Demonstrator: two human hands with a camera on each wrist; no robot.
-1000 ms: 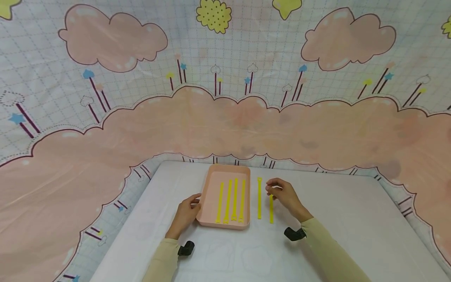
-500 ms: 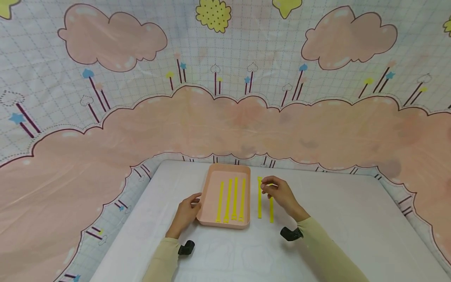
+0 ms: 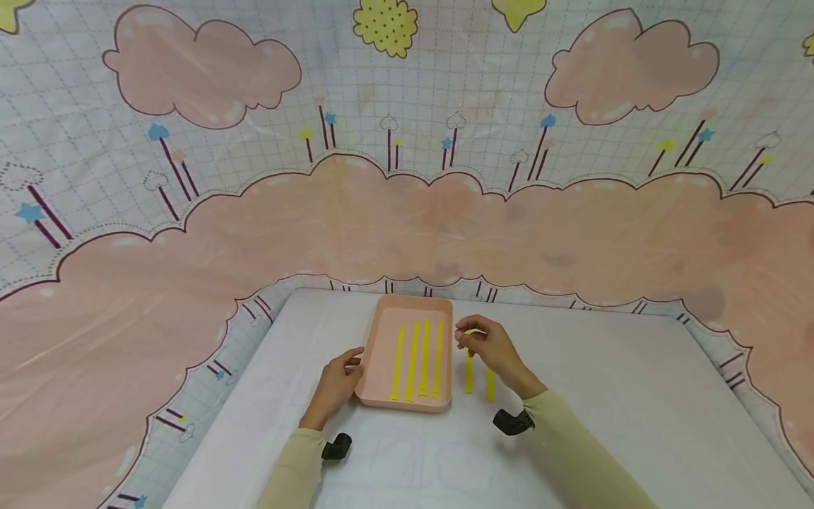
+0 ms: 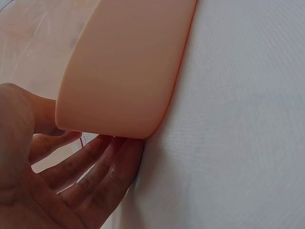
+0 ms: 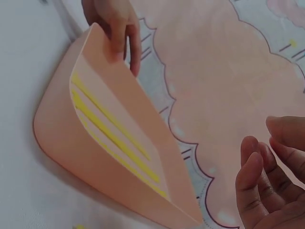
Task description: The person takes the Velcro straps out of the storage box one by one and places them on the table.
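A pink tray [image 3: 381, 353] lies on the white table, holding several thin yellow strips [image 3: 425, 360] side by side, each with a wider, notched end. My left hand [image 3: 337, 385] grips the tray's left edge; in the left wrist view its thumb goes over the rim while the fingers lie against the outer wall [image 4: 128, 71]. To the tray's right, my right hand [image 3: 496, 346] hovers with loosely bent fingers and nothing in them. Beneath it are two more strips, a nearer-tray one [image 3: 469, 375] and another [image 3: 490, 385], their far ends hidden by the hand.
The white tabletop [image 3: 610, 382] extends right of the hands. Behind it rises a patterned cloth backdrop [image 3: 407, 226] with pink clouds. A black wrist camera [image 3: 514, 422] sits at the right cuff, and another [image 3: 337, 446] at the left.
My right hand has moved left, from above the outer strip to above the inner one, close to the tray's right edge. My left hand and the tray stay put.
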